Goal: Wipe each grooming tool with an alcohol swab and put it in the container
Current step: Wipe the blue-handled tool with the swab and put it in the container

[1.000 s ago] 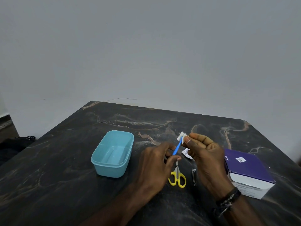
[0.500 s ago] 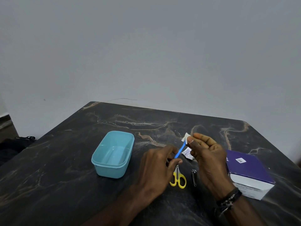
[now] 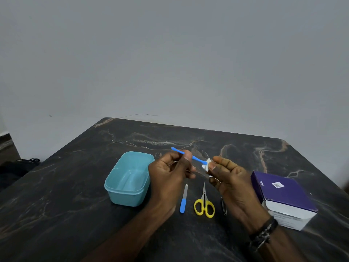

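Left hand (image 3: 170, 174) pinches blue tool (image 3: 190, 157), right hand (image 3: 226, 174) pinches swab (image 3: 206, 166) on its end; suggest rotating tool, wiping full length above table (image 3: 75, 205) centre.

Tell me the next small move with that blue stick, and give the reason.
Probably draw the swab pinched in the right hand along the blue stick toward the left hand: it wraps only the near end, and the teal container holds no tool yet.
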A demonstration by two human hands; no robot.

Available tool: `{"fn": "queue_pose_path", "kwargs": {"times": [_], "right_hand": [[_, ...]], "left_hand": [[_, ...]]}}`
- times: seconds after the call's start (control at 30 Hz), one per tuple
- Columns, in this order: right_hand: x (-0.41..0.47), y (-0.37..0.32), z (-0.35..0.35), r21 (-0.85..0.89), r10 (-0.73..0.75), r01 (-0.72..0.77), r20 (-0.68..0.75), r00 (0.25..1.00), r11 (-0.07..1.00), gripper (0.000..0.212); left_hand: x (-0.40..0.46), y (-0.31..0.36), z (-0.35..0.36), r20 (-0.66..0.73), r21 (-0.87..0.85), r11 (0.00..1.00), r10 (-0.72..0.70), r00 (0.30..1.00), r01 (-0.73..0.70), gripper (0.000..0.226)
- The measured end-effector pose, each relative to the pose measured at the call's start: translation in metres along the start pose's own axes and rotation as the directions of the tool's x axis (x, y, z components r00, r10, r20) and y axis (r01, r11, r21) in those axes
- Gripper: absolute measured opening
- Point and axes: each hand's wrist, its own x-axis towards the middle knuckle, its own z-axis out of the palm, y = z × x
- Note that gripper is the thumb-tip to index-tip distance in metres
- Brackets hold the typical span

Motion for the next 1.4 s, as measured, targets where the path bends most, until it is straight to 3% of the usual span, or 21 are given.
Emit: {"fn": "queue_pose_path", "kwargs": {"times": [0.13, 0.27, 0.37, 0.67, 1.07, 1.27, 1.4], "right_hand": [[-0.005, -0.001, 0.004, -0.161, 0.035, -0.019, 0.093, 0.995, 0.987, 0.037], [-0.003, 0.001, 0.001, -0.255, -0.014, 0.026, 0.049, 0.999, 0.967, 0.023], [-0.003, 0.000, -0.001, -0.250, -0.042, 0.053, 0.048, 0.998, 0.967, 0.022], [-0.011, 0.002, 0.008, -0.339, -0.006, 0.085, 0.227, 0.974, 0.937, 0.019], [-0.010, 0.007, 0.006, -0.345, -0.017, 0.105, 0.250, 0.968, 0.933, 0.016], [-0.009, 0.005, 0.003, -0.346, 0.062, 0.054, 0.313, 0.948, 0.937, 0.021], [-0.007, 0.006, 0.002, -0.313, 0.022, 0.068, 0.275, 0.961, 0.947, 0.022]], "left_hand": [[0.005, 0.001, -0.002, -0.115, -0.002, 0.998, 0.061, 0.991, -0.062, 0.015], [0.008, 0.004, -0.003, -0.186, 0.023, 0.994, 0.109, 0.977, -0.106, 0.015], [0.009, 0.002, -0.005, -0.166, 0.065, 0.995, 0.085, 0.982, -0.075, 0.013], [0.006, -0.008, -0.006, -0.068, 0.251, 0.966, 0.085, 0.994, -0.065, 0.013], [0.005, -0.017, -0.007, 0.046, 0.373, 0.921, 0.102, 0.994, -0.112, 0.014], [0.005, -0.017, -0.007, 0.036, 0.380, 0.918, 0.106, 0.994, -0.112, 0.013], [0.003, -0.021, -0.008, 0.047, 0.389, 0.916, 0.088, 0.995, -0.099, 0.007]]}}
